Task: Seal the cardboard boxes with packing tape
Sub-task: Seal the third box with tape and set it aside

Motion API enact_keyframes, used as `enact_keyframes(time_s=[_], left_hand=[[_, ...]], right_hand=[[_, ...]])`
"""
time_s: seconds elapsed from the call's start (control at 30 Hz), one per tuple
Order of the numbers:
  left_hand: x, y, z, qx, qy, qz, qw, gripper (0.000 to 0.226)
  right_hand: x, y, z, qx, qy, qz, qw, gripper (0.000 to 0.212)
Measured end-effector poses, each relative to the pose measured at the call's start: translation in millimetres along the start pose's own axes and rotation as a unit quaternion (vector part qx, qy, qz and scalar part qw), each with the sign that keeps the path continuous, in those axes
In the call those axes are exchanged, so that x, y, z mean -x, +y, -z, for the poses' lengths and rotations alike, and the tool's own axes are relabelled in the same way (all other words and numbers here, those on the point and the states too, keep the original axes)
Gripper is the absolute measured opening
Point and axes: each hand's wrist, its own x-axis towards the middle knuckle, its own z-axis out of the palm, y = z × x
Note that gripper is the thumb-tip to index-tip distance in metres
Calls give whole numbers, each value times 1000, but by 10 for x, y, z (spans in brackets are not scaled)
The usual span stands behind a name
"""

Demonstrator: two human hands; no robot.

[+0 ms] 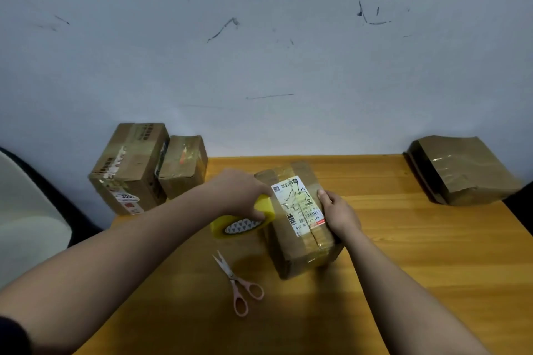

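A small cardboard box [300, 242] with a white shipping label on top stands in the middle of the wooden table [418, 253]. My left hand [239, 192] grips a yellow roll of packing tape [233, 225] against the box's left side. My right hand [340, 215] holds the box's right top edge, thumb on the lid, fingers down the side. Old shiny tape runs along the lid's seam.
Pink-handled scissors [235, 282] lie shut on the table in front of the box. Two taped cardboard boxes [129, 170] [183, 166] stand off the table's back left corner by the wall. A flattened brown box [461, 170] rests at the back right corner.
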Motion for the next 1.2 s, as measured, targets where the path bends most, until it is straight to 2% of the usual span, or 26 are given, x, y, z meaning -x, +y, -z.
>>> enact_keyframes(time_s=[0.07, 0.13, 0.2, 0.27, 0.33, 0.4, 0.5, 0.57, 0.67, 0.8, 0.93, 1.07, 1.13, 1.2], left_hand=[[-2, -44, -47, 15, -18, 3, 1000, 63], [1, -54, -106, 31, -23, 7, 999, 63], [3, -44, -163, 48, -9, 8, 999, 62], [20, -43, -199, 61, 15, 13, 998, 61], [49, -68, -230, 65, 38, 21, 997, 61], [82, -97, -265, 67, 47, 33, 996, 63], [117, -108, -315, 71, 60, 59, 994, 64], [122, -84, -345, 85, 72, 75, 991, 65], [147, -65, -396, 149, 94, 86, 981, 65], [315, -138, -499, 267, 105, 68, 955, 60], [373, -124, -544, 233, 112, 68, 964, 63], [335, -103, -576, 204, 103, 81, 970, 66], [346, -108, -614, 228, 102, 87, 964, 68], [357, -91, -644, 243, 103, 89, 960, 70]], right_hand=[[3, -7, -29, 10, 2, -5, 1000, 55], [42, -22, -63, 59, 42, 16, 997, 51], [76, -23, -64, 140, 146, 107, 974, 42], [138, -27, -73, 182, 210, 246, 929, 37], [234, -54, -140, 197, 201, 358, 890, 43], [384, -87, -247, 240, 145, 405, 870, 50], [514, -109, -274, 308, 15, 385, 870, 79], [504, -108, -232, 335, -22, 375, 864, 94], [499, -128, -173, 348, -50, 347, 870, 95], [555, -177, -188, 375, -45, 338, 862, 99], [615, -250, -332, 370, -21, 300, 879, 105], [730, -324, -541, 350, 53, 330, 875, 80], [731, -327, -521, 339, 36, 358, 869, 77], [709, -303, -472, 339, -16, 357, 870, 87]])
